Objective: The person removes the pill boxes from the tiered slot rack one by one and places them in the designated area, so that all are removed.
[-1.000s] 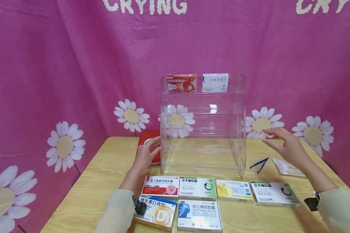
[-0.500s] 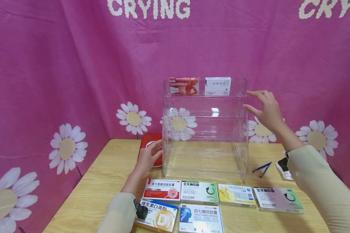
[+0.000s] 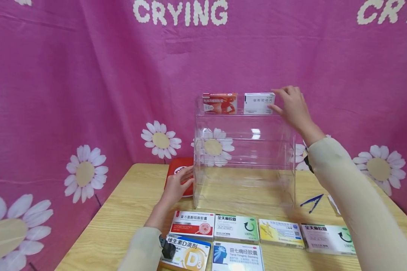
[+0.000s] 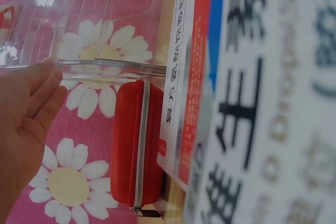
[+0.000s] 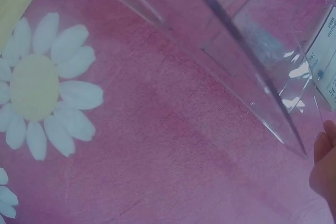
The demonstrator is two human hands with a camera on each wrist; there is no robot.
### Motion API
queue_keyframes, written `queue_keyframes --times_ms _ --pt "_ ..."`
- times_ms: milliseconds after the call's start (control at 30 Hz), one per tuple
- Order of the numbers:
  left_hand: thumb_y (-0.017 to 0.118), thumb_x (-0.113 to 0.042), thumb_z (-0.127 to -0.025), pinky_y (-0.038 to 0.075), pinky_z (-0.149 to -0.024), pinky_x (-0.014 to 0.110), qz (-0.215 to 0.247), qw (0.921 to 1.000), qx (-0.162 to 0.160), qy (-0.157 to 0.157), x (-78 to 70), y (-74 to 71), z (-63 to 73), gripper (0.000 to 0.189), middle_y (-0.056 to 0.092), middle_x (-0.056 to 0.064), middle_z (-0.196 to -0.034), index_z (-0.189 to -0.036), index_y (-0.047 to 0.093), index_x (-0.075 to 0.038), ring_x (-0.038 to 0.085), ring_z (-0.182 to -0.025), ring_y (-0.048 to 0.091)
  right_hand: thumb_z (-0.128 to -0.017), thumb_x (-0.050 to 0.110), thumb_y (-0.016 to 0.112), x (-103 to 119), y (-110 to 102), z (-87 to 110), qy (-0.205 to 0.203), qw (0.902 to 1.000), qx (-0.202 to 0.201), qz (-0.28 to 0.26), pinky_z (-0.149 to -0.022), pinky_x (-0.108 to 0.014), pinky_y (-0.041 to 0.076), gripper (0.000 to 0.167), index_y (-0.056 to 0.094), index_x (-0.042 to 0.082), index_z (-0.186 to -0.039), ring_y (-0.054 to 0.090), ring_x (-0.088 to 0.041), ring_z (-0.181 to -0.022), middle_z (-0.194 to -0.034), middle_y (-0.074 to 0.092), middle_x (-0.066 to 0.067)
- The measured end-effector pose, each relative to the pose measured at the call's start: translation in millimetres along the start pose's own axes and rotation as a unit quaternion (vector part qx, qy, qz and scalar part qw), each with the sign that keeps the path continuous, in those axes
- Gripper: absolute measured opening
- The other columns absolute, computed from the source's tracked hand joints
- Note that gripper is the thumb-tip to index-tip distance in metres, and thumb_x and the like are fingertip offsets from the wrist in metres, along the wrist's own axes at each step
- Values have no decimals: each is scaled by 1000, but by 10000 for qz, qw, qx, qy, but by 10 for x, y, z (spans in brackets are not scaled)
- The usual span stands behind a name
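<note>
A clear acrylic tiered display stand (image 3: 245,150) stands on the table. On its top tier are an orange-red medicine box (image 3: 219,104) and a white medicine box (image 3: 257,104). My right hand (image 3: 293,109) is at the white box's right end, thumb and index finger apart; contact is hard to tell. In the right wrist view, only part of that hand (image 5: 325,166) shows, below the white box (image 5: 325,59). My left hand (image 3: 175,186) is at the stand's left side panel, fingers extended; the left wrist view shows the fingertips against its edge.
A red zippered case (image 3: 179,173) lies behind my left hand. In front of the stand lie several medicine boxes, among them a yellow one (image 3: 280,233) and a vitamin D box (image 3: 187,253). Blue tweezers (image 3: 312,203) rest to the right. A pink curtain (image 3: 149,75) hangs behind.
My right hand has risen from beside the stand and moved left to the white box on the top tier. The left hand has stayed at the stand's side. The view has shifted slightly.
</note>
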State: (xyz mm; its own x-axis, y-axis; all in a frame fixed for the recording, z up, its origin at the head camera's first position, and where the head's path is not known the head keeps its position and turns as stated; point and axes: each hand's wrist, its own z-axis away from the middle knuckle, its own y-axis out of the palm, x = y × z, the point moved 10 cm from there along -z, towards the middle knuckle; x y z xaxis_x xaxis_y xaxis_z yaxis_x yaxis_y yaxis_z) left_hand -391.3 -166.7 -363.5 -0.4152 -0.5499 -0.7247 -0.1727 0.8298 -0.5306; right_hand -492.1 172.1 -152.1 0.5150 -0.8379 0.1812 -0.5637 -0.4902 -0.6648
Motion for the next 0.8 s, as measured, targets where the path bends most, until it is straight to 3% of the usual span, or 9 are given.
queue_keyframes --times_ms 133,467,800 --pt "71 -5 -87 54 -97 41 31 10000 10 -16 14 15 4 49 67 16 -128 -134 58 -4 30 -116 67 -89 20 72 35 57 -65 26 9995 119 296 -94 -57 38 45 59 3 -128 44 -43 -114 -120 53 -27" --pt "70 -7 -88 54 -98 40 -127 9998 64 -106 30 19 6 48 67 14 -128 -134 58 -7 28 -118 66 -90 13 69 45 91 -104 294 9983 224 442 -97 -55 37 33 60 1 -119 45 -43 -118 -129 57 -28" --pt "70 -7 -88 54 -98 40 -86 9998 74 -172 43 7 7 48 67 14 -128 -135 58 -7 27 -118 66 -89 10 69 127 42 -121 -4 9989 46 460 -93 -54 40 27 61 1 -113 50 -41 -106 -117 64 -29"
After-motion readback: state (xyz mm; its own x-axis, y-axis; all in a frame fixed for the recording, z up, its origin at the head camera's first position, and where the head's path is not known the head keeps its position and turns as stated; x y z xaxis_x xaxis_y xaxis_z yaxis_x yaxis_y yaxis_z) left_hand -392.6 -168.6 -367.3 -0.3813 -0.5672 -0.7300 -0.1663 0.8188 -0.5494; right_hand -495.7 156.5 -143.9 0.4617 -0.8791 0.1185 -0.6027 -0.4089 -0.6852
